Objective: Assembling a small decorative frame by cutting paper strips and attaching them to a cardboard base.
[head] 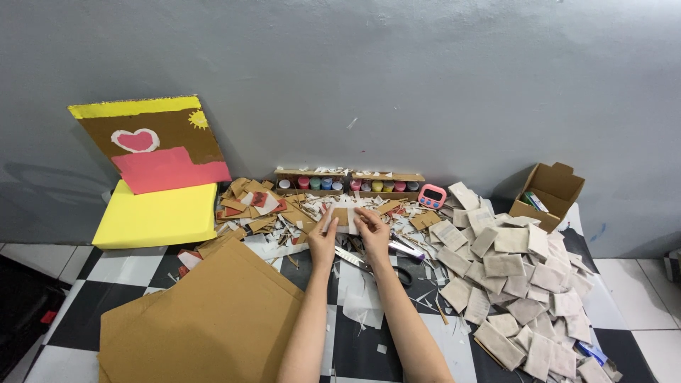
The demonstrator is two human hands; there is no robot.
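Note:
My left hand (323, 240) and my right hand (372, 230) together hold up a small rectangular piece of cardboard (342, 217), brown in the middle with pale paper around it. The left fingers pinch its left edge, the right fingers its right edge and top. Just below my right hand, scissors with a black handle (376, 264) lie on the checkered floor. A box cutter (406, 250) rests to the right of the hands. Scraps of cut cardboard and paper (284, 213) lie scattered beyond the hands.
Large brown cardboard sheets (206, 312) lie at the left front. A heap of small paper-covered squares (518, 284) fills the right. Paint pots in a cardboard tray (347, 183), a pink timer (431, 196), an open box (550, 195) and a yellow painted board (152, 170) stand by the grey wall.

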